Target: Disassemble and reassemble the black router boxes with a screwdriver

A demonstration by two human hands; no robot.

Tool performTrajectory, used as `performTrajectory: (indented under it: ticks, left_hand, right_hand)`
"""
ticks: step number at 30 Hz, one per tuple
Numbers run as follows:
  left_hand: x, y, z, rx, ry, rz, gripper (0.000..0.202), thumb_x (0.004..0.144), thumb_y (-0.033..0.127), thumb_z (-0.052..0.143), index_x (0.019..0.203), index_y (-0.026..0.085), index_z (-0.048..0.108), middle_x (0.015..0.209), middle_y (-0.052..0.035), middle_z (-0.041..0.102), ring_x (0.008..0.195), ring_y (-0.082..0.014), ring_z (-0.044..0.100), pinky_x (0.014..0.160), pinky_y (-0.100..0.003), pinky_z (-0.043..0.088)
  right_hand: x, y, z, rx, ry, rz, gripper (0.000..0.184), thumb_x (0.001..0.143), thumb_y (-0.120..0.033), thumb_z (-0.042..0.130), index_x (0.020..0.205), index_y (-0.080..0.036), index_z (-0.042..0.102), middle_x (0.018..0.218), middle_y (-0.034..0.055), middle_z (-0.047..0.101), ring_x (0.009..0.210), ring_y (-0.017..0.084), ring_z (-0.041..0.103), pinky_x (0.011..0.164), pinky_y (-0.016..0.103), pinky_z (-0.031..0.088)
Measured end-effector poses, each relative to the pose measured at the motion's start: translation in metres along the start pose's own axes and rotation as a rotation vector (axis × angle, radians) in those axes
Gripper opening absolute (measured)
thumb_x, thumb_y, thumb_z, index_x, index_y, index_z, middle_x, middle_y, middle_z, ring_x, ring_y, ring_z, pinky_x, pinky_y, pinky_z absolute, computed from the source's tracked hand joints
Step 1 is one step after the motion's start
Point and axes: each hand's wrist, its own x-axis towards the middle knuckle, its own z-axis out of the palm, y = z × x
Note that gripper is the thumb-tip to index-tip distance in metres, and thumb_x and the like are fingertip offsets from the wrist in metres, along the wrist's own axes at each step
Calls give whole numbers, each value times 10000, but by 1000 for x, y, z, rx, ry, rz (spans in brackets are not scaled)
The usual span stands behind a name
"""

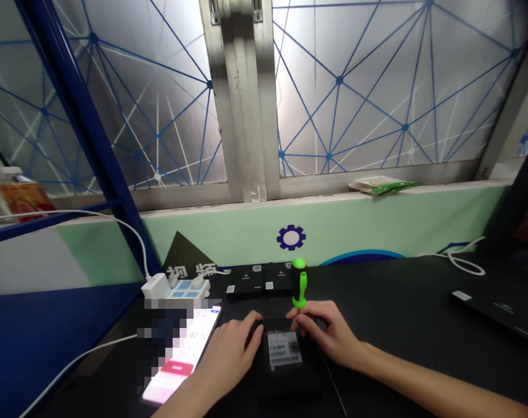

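A flat black device (285,377) with a white printed label lies on the dark table in front of me. My left hand (235,342) grips its left side, fingers curled over the far left corner. At the far right corner, my right hand (322,331) pinches a screwdriver (299,283) low down, below its green and black handle. The screwdriver stands upright, its handle above my fingertips. Its tip is hidden behind the fingers, so I cannot tell what it touches.
Left of my left hand lies a lit phone (180,360), partly pixelated. A power strip (187,288) with a white charger (156,287) sits behind it. Two black boxes (245,280) stand by the wall; another black box (499,310) lies at right, near a white cable (466,267).
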Motion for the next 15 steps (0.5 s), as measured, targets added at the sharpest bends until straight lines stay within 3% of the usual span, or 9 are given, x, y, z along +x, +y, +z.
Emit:
performTrajectory:
  ticks: [9, 15]
  left_hand:
    - [0, 1, -2, 18, -9, -5, 351, 1039, 401, 315, 1228, 268, 578, 900, -66, 709, 843, -286, 692, 736, -355, 475]
    - [0, 2, -2, 24, -20, -4, 356, 1042, 395, 307, 1237, 258, 571, 910, -67, 709, 851, -279, 692, 742, -353, 474]
  right_hand:
    - [3, -5, 0, -24, -3, 6, 268, 957, -323, 598, 767, -150, 675, 632, 6, 598, 562, 116, 523, 555, 228, 418]
    - [4, 3, 3, 147, 41, 172, 277, 838, -417, 749, 797, -157, 664, 621, -13, 608, 536, 113, 560, 529, 220, 456]
